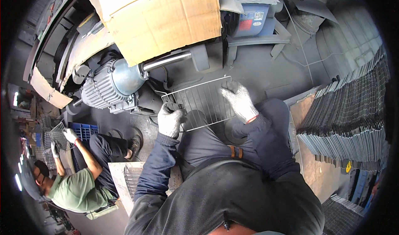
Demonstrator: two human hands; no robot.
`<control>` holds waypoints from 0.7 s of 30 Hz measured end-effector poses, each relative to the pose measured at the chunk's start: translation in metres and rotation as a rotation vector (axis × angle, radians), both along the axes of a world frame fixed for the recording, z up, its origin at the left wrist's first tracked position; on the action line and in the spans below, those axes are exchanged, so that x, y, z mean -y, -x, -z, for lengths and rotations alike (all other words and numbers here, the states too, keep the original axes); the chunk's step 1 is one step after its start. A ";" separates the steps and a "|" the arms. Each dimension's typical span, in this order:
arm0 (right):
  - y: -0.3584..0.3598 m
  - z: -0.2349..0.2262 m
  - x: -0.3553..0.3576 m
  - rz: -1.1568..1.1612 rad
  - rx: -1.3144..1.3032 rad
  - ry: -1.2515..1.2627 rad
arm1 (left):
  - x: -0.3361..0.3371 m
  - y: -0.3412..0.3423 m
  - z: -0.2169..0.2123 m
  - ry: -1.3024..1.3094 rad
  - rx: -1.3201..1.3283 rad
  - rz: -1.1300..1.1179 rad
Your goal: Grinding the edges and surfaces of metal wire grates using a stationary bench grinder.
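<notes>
A rectangular wire rack (203, 102) with thin parallel bars is held in front of me, over my knees. My left hand (169, 120), in a whitish work glove, is closed round the rack's left end. At the opposite end my right hand (240, 100), gloved the same way with dark smudges on the fingers, grips the frame with its thumb over the edge. Its fingertips are partly hidden behind the wires. Just beyond the rack, a metal shaft (168, 61) runs from a grey electric motor (114, 84) beneath a cardboard sheet (166, 19).
Tall stacks of wire racks (345, 106) stand on a board to my right. A few racks (132, 179) lie on a board at my left. Further left a seated co-worker (77, 185) in a green shirt holds another rack beside a blue crate (85, 131). A blue machine (251, 21) stands ahead.
</notes>
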State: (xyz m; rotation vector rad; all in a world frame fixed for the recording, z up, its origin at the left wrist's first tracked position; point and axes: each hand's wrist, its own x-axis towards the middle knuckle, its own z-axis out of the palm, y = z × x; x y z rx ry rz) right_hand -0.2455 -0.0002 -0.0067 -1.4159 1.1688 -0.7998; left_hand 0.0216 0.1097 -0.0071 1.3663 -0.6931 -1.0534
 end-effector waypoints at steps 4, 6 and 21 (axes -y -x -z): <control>-0.023 0.037 0.023 -0.005 0.082 0.049 | 0.007 -0.010 0.007 -0.100 0.012 -0.037; -0.037 0.036 0.031 -0.018 0.093 0.027 | 0.013 -0.021 0.009 -0.170 -0.019 -0.064; 0.035 0.025 0.067 0.240 0.144 -0.075 | 0.099 0.041 0.032 -0.052 -0.006 0.162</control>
